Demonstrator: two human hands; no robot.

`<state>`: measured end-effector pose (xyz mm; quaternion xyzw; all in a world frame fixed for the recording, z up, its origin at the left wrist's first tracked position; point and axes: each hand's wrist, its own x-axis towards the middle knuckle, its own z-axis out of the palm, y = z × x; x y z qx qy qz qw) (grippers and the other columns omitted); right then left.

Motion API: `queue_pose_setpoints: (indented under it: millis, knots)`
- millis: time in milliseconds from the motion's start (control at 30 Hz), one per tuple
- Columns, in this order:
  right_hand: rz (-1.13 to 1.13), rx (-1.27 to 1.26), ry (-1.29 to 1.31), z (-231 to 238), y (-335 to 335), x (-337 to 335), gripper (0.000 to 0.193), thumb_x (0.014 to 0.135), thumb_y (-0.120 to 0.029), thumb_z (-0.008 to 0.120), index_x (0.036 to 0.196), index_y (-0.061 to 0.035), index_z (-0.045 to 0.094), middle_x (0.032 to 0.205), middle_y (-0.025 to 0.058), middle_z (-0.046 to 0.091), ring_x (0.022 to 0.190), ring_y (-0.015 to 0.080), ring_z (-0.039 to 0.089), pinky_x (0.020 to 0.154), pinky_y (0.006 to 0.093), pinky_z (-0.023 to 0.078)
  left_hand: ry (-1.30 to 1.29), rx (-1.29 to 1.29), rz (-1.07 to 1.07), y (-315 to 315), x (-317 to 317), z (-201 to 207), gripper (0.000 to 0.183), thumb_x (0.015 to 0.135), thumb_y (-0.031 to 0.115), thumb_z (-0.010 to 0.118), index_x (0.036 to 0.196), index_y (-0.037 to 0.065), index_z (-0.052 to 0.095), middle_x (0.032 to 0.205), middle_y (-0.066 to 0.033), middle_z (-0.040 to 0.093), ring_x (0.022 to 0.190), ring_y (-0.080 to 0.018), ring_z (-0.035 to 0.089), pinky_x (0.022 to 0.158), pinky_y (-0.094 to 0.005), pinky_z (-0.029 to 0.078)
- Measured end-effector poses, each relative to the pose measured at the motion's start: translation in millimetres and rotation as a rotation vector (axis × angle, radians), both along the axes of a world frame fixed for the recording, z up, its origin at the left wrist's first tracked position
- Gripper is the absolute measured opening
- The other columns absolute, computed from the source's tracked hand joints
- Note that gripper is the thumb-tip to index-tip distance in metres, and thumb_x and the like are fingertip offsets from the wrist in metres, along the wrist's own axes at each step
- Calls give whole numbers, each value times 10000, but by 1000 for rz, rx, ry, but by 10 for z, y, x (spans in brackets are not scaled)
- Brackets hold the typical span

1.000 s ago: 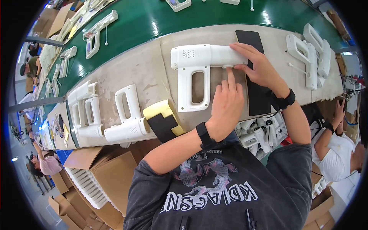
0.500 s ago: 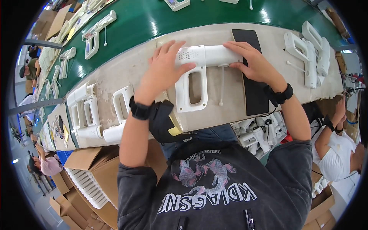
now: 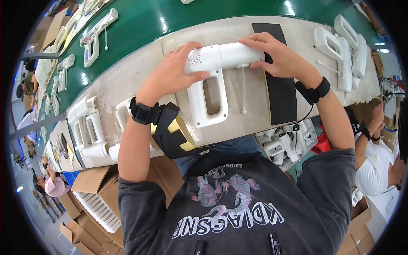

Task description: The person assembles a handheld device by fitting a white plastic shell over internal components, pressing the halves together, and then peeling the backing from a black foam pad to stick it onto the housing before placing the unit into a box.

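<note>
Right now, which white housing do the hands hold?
The middle white housing, gripped by the left hand and right hand; the others lie apart from both.

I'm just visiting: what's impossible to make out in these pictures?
All in the head view:
1. The left end of the white tool: hidden by the left hand's fingers.
2. Part of the white casing on the table: behind the left forearm.
3. A white piece: cut off by the top edge.
4. The pink-clad person's handiwork, far left: too small.
</note>
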<state>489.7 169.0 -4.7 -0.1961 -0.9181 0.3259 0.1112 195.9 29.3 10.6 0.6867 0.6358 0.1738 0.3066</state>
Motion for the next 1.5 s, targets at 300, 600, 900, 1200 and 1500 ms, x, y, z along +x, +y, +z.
queue_pose_setpoints:
  millis: [300,600,900,1200,1500]
  knots:
    - [107,-144,-220,50,258,-186,771,754,-137,813,1465,-105,515,1235,131,562,1150,319,541,1025,397,444,203,-125,-192,212,-77,-18,774,799,488,791,1411,99,523,1260,-170,598,1161,-385,580,1003,-460,468]
    - [235,-60,-178,526,295,-336,940,624,-198,934,1439,-62,485,1227,101,576,1175,272,568,1021,371,467,106,-106,-255,152,-141,397,864,674,471,858,1328,10,532,1194,-236,631,1101,-380,644,936,-427,524]
    - [-133,-604,301,823,-448,79,753,692,-225,936,1317,-51,555,1185,46,622,1097,139,601,951,301,484,43,194,49,-651,503,824,758,656,301,891,1273,42,535,1036,-199,682,869,-412,688,728,-466,558]
    - [-77,-545,372,974,-709,245,651,671,-238,928,1194,-31,599,1049,51,662,929,150,659,802,284,521,-72,46,-33,-883,699,1074,748,728,387,871,1288,26,530,1086,-216,674,893,-402,702,761,-459,565]
    - [-37,-548,355,1126,-831,378,584,684,-221,909,1156,-24,628,1013,48,671,857,124,658,732,266,516,-315,60,-136,-695,968,1152,562,823,384,815,1181,-13,640,880,-222,713,791,-393,716,707,-434,568]
